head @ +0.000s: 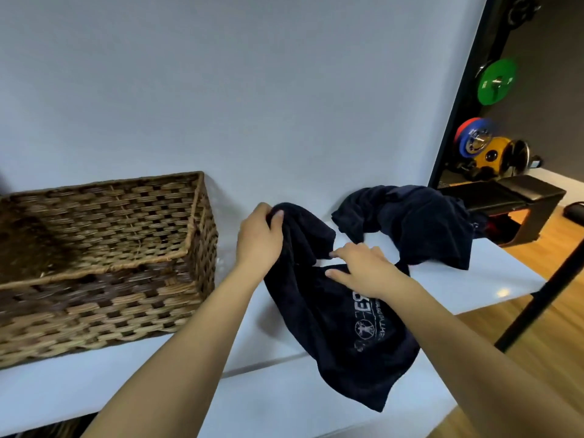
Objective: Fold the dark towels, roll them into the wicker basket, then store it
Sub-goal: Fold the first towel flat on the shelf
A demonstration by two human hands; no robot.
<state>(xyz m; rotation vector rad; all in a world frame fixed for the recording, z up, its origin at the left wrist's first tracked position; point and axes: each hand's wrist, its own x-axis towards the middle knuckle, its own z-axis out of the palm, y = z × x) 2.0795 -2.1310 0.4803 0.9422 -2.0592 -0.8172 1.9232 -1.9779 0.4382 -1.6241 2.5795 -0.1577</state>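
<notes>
Towels, two of them and both dark, lie on the white table (442, 289) right of the middle of the frame. The nearer towel (344, 343) is bunched at its top and drapes down toward the lower middle, its bottom corner hanging over the front edge of the table. A pale printed logo (368, 324) shows on it, upside down, the lettering too small to read. The left hand (260, 238) has its grip closed on the gathered top of this towel, fingers curled over the cloth and thumb pressed against it, lifting that end a little off the table. The right hand (363, 268) rests on the same towel just to the right and lower, fingers bent and pinching a fold at their tips, so this grip is also closed on the cloth.

The second towel (420, 222) sits crumpled in a heap further back and to the right, near the wall (252, 90), apart from the first with a strip of bare table between them.

At the left of the frame stands the wicker basket (104, 263), a rectangular one, upright on the table, against the wall. I see no towel in the part of its inside that shows.

At the far right edge, coloured weight plates (497, 85) show beside a black upright frame (458, 99).
</notes>
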